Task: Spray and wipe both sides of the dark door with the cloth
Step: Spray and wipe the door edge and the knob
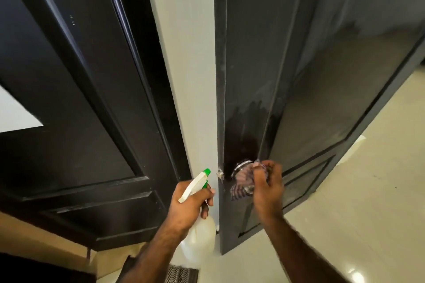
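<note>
Right hand point(266, 185) pinching striped cloth point(241, 179) around door knob point(240, 167), polishing | left hand point(190, 202) gripping spray bottle point(199, 220) beside dark door point(264, 76) latch edge, kept ready | upper panel dull, unwiped.

The single head-worn camera looks forward and steeply down, close to the edge of the open dark door point(264, 76). Its wide lens bends straight lines. Both forearms enter from the near bottom edge; the pale floor point(368, 202) stretches far right.
</note>
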Tool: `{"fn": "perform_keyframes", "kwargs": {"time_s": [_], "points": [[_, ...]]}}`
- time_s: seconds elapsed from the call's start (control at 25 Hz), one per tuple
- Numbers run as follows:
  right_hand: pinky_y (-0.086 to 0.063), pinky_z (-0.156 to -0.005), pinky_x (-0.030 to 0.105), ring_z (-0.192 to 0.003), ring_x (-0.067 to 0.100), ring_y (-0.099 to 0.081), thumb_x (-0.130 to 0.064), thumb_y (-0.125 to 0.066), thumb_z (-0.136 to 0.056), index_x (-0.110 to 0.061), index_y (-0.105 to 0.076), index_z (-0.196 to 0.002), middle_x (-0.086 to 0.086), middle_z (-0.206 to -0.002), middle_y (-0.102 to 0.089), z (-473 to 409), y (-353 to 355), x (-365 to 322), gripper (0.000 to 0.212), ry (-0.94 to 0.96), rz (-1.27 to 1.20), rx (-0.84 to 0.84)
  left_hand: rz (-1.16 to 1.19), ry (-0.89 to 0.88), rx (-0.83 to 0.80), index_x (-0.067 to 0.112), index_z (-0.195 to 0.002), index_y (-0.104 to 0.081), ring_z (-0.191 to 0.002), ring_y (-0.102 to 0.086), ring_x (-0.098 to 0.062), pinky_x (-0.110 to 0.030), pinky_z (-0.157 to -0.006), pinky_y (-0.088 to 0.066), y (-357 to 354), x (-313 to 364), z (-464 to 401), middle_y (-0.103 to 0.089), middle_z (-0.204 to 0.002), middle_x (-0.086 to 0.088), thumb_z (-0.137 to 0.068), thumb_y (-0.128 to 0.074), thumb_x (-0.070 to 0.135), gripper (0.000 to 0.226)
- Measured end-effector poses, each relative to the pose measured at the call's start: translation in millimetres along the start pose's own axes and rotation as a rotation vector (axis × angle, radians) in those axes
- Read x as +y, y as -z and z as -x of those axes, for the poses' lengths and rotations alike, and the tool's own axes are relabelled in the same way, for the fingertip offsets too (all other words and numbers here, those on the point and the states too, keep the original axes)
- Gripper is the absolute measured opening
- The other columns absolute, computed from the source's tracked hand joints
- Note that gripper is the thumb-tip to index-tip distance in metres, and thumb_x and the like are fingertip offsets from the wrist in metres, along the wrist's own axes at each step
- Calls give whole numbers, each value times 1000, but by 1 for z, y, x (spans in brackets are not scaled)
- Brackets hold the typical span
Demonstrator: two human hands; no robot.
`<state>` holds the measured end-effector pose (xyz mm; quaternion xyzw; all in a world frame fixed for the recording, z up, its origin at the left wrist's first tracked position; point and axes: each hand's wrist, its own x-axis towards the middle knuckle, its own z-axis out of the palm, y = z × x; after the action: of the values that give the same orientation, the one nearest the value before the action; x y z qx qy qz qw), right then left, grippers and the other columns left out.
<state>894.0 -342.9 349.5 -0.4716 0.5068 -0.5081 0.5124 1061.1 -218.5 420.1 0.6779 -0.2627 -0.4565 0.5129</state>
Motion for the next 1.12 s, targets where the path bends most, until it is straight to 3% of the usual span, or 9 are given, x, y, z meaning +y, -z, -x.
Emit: {"fn": "perform_keyframes", "kwargs": {"time_s": [0.08,0.2,0.32,0.4,0.52,0.6,0.68,0.88,1.12], "points": [[-62,-61,38,-80,31,-72,-42,-78,-92,-10,-68,-115,15,-100,-71,-7,-11,2,41,-613,-499,-74,-41,-51,-108,4,-110,-63,-56,-55,-29,-41,-67,-58,3,7,-9,-71,-79,-22,-86,-74,21,31],[-63,-72,46,-81,33,-71,-65,-73,-87,-11,-74,-115,19,-97,-73,10,-10,3,60,-745,-600,-5,-50,-116,-276,-7,-85,-68,-53,-49,-33,-42,-59,-51,14,16,-18,-67,-73,-29,-79,-73,22,30],[-66,-86,48,-91,24,-77,-39,-59,-107,-7,-69,-127,19,-108,-76,31,-10,-21,40,-382,-269,85,-83,-105,-329,6,-79,-67,-57,-51,-34,-42,-62,-49,28,16,-24,-65,-76,-33,-88,-78,11,15],[-62,-86,29,-97,8,-71,-18,-66,-104,-8,-66,-126,10,-117,-69,52,-21,-48,24,137,361,22,-117,-85,-337,15,-93,-64,-59,-53,-33,-42,-65,-53,34,11,-30,-67,-79,-30,-92,-76,9,13],[-58,-104,43,-132,29,-54,-34,-70,-95,-21,-59,-141,8,-145,-55,64,-22,-15,49,490,1273,7,-126,-55,-387,19,-120,-60,-57,-58,-24,-37,-65,-61,38,7,-40,-73,-79,-16,-92,-79,20,33],[-61,-92,37,-122,26,-62,-39,-66,-100,-27,-58,-138,7,-139,-60,53,-20,-4,41,415,1058,59,-96,-62,-415,24,-118,-58,-56,-57,-21,-33,-65,-61,41,10,-42,-73,-76,-11,-93,-77,20,32],[-61,-74,34,-98,28,-74,-39,-63,-102,-21,-66,-122,11,-115,-73,35,-25,-20,28,94,298,158,-81,-60,-423,26,-118,-56,-56,-58,-20,-33,-65,-61,46,12,-43,-73,-77,-10,-93,-77,21,33],[-56,-56,33,-73,27,-66,-60,-68,-96,-6,-71,-127,15,-92,-70,41,-39,-27,62,-553,-684,120,-95,-65,-414,22,-119,-59,-56,-59,-21,-32,-65,-62,56,9,-50,-73,-83,-17,-93,-77,22,32],[-68,-71,40,-98,25,-75,-34,-61,-110,-16,-61,-132,9,-112,-74,88,-49,-28,28,-228,-81,438,-77,-66,-445,22,-116,-59,-55,-57,-21,-35,-63,-61,48,9,-59,-72,-80,-17,-93,-77,18,30]]}}
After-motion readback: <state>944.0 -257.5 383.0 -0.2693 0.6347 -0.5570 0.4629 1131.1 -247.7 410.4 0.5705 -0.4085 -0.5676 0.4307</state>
